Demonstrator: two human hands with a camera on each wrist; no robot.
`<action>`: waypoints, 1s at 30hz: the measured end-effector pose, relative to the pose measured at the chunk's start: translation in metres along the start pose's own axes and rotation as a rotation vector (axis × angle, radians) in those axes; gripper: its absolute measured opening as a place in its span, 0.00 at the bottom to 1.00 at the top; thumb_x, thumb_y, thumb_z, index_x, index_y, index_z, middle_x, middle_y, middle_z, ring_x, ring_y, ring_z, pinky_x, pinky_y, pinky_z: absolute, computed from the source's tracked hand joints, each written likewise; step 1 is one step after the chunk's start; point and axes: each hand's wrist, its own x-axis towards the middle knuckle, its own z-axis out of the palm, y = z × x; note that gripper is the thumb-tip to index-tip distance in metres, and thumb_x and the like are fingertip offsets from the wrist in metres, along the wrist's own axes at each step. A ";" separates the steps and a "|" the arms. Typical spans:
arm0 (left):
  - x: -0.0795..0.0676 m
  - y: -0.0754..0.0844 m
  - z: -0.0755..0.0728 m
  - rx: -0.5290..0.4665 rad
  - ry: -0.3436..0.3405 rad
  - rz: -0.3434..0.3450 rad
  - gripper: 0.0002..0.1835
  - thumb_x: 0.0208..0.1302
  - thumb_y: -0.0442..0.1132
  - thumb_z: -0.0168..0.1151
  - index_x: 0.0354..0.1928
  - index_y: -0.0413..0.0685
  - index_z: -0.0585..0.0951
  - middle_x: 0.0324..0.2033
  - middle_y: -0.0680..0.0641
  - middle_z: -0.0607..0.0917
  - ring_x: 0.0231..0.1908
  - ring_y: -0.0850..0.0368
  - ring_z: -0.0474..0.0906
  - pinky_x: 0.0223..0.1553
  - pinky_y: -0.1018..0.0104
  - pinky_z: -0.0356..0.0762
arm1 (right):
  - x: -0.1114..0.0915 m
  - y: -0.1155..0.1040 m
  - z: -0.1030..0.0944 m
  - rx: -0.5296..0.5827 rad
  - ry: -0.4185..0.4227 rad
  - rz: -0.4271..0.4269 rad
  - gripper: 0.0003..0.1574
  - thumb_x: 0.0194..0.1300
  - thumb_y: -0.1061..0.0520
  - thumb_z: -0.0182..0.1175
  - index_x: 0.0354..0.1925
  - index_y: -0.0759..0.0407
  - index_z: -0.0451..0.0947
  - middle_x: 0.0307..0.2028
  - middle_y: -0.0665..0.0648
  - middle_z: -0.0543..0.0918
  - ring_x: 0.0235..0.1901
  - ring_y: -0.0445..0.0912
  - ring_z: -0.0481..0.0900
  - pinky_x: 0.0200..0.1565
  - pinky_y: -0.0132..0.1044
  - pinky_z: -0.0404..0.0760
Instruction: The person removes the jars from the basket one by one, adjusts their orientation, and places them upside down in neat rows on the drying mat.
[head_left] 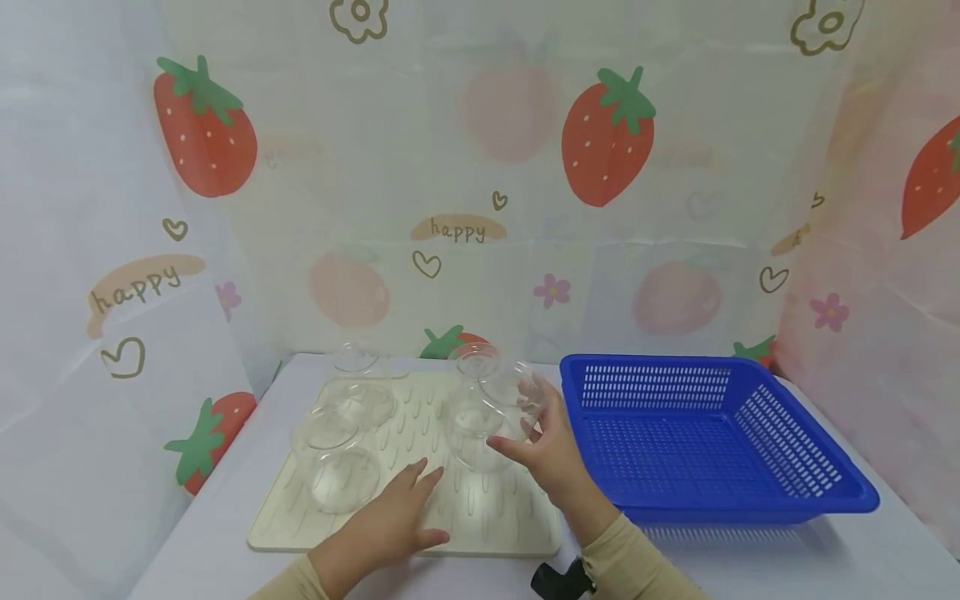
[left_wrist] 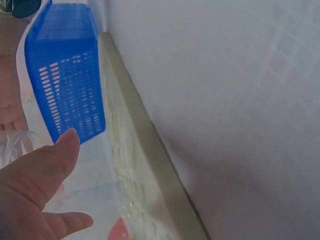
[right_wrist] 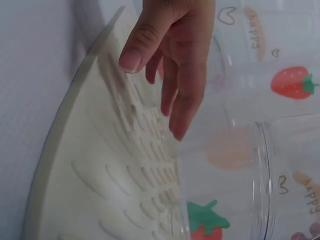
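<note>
My right hand (head_left: 558, 450) holds a clear, see-through container (head_left: 510, 392) above the mat's right half, thumb and fingers curved round its side. The container's rim (right_wrist: 265, 175) shows large in the right wrist view, where the holding hand is out of sight. Just beneath it in the head view, another clear container (head_left: 472, 454) stands on the cream ridged mat (head_left: 517, 533). My left hand (head_left: 390, 517) hovers over the mat's front part, fingers spread, gripping nothing. Several clear containers stand on the mat's left half, including a round one (head_left: 345, 482). Their outlines overlap and are hard to separate.
A blue perforated basket (head_left: 750, 512) stands on the white table (head_left: 885, 550) just right of the mat. Behind the table hangs a curtain (head_left: 480, 300) printed with strawberries. A black object (head_left: 561, 581) sits by the right sleeve.
</note>
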 end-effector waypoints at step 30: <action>-0.003 -0.007 0.015 0.065 -0.174 -0.052 0.40 0.57 0.57 0.58 0.64 0.36 0.63 0.63 0.28 0.59 0.63 0.31 0.52 0.56 0.36 0.57 | 0.001 0.045 0.005 -0.307 -0.068 0.301 0.66 0.36 0.47 0.77 0.68 0.47 0.48 0.66 0.57 0.60 0.64 0.61 0.58 0.56 0.58 0.64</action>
